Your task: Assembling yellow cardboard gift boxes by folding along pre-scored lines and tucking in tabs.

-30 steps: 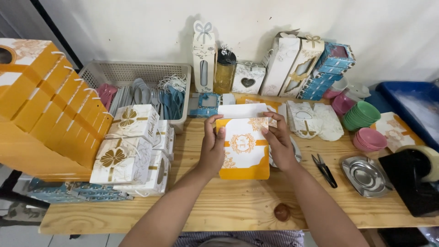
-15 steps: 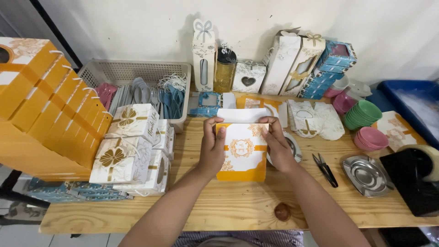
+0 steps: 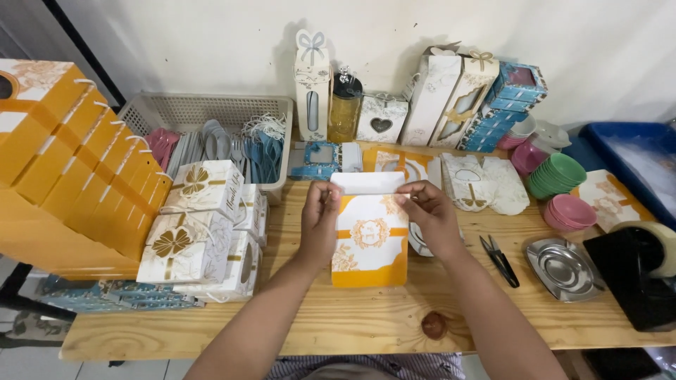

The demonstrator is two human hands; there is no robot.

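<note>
Bare worktop (image 3: 394, 320) is left only nearside — the orange-and-white box (image 3: 370, 243) is pinched at its top corners by left hand (image 3: 318, 225) and right hand (image 3: 429, 214) fingers.

Left hand (image 3: 318, 226) covers the left edge of the orange-and-white gift box (image 3: 370, 239), and the right hand (image 3: 429, 218) hides its upper right corner plus most of a round metal dish (image 3: 420, 243) behind it. The stack of orange boxes (image 3: 70, 162) runs off the left edge, and the tape dispenser (image 3: 644, 271) and blue tray (image 3: 634, 158) get cut off on the right. What's in the mesh basket (image 3: 204, 112) is too jumbled to tell apart.
</note>
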